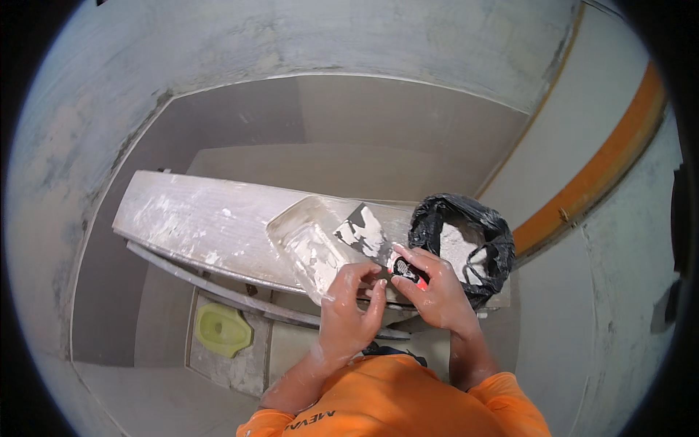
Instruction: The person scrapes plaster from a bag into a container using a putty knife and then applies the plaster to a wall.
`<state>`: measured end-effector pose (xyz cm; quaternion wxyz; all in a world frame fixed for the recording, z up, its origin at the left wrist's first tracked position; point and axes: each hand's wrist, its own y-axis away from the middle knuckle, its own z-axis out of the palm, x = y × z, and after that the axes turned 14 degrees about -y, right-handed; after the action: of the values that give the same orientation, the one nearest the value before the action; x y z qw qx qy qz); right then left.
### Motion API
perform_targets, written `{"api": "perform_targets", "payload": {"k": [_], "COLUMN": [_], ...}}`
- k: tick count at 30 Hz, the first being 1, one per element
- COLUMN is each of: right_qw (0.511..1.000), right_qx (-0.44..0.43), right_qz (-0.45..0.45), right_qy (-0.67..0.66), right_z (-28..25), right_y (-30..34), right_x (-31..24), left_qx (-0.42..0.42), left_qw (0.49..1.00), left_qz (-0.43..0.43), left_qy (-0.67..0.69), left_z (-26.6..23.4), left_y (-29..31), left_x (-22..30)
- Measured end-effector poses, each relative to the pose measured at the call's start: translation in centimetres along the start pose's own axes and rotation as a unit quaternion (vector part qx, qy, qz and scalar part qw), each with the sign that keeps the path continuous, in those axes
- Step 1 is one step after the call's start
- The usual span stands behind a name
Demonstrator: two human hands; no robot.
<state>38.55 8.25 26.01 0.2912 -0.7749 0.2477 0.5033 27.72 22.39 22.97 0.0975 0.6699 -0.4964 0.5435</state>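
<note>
– Gripping anything, that right hand (435, 290)?
– Yes, the putty knife (379, 249): fingers and thumb are closed around its black-and-red handle, and the putty-smeared blade juts beyond their tips, up and leftward.
– And the left hand (348, 315)?
– Thumb and forefinger curl almost together just beside the base of the blade; whether they pinch anything, I can't tell.
– What's around them?
– A clear plastic tray (280, 234) of white putty to the left, a black plastic bag (501, 244) of white powder to the right
</note>
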Motion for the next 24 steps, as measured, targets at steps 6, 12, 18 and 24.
{"api": "perform_targets", "payload": {"k": [6,12,18,24], "right_qw": [0.993,0.962,0.928,0.925], "right_qx": [0.116,0.226,0.326,0.308], "right_qz": [0.036,0.147,0.134,0.158], "right_qy": [0.008,-0.032,-0.123,-0.158], "right_z": [-0.7,-1.0,-1.8,-1.6], "right_y": [4.7,10.0,13.6,11.2], "right_x": [1.0,2.3,1.8,2.1], "left_qx": [-0.014,-0.119,-0.07,-0.25], "left_qw": [0.968,0.977,0.994,0.955], "left_qz": [0.196,0.174,0.08,-0.154], "left_qy": [-0.153,-0.041,-0.011,0.04], "left_z": [0.5,5.1,8.7,10.3], "left_y": [-1.3,0.7,-0.2,-3.2], "left_x": [-0.2,-1.0,-2.7,-6.8]}}
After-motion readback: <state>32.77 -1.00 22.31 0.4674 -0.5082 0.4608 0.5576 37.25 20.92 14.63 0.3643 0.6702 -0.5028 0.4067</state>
